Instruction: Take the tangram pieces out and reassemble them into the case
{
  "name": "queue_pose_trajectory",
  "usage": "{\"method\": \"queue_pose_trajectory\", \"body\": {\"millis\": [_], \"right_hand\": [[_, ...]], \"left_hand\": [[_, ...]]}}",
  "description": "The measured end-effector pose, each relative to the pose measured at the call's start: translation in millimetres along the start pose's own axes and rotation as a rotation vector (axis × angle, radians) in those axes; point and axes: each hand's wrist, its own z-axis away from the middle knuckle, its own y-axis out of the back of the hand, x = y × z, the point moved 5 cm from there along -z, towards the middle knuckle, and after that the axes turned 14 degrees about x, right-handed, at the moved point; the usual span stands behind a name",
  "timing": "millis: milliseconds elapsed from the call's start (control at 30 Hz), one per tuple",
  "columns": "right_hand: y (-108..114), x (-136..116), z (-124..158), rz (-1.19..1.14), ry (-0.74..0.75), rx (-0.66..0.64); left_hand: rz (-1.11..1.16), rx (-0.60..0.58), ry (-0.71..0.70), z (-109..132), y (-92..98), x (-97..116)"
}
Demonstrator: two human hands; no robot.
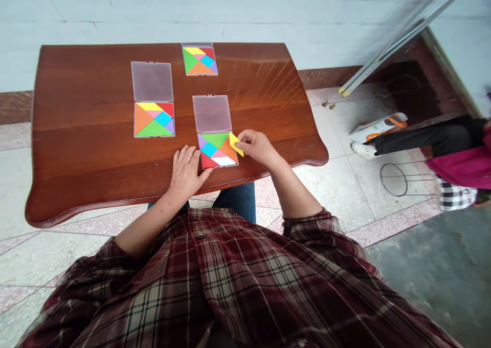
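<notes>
Right hand (258,147): fingers pinched on a yellow tangram piece (235,144), held at the right edge of the nearest tangram tray (218,151). Left hand (186,172): fingers released and spread on the wooden table (84,133), thumb just beside the tray's lower corner. Beyond lie a frosted plastic lid (212,113), a second tangram tray (154,119) and a third tangram tray (199,61). Printing on the white-and-orange bag (378,127) on the floor is too small to read.
</notes>
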Motion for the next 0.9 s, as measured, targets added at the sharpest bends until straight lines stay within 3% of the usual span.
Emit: {"method": "queue_pose_trajectory", "body": {"millis": [67,133,333,567,733,900], "right_hand": [[13.8,18.6,-7.3,-0.046,-0.097,0.134],[20.7,32.6,-8.0,-0.053,-0.163,0.186],[17.2,37.6,6.6,0.027,-0.128,0.16],[17.0,7.5,7.3,0.461,0.075,0.158],[-13.1,-24.9,15.9,0.623,0.273,0.072],[-33.4,-42.4,23.7,0.874,0.264,-0.032]], "left_hand": [[0.003,-0.001,0.007,0.0,0.0,-0.6],[0.003,-0.006,0.008,0.0,-0.4,-0.9],[-0.008,0.008,-0.012,-0.3,-1.8,-2.6],[-0.018,0.014,-0.026,-0.5,-2.2,-3.3],[-0.01,0.013,-0.017,-0.8,-1.5,-2.2],[-0.004,0.011,-0.017,0.4,-2.1,-1.7]]}}
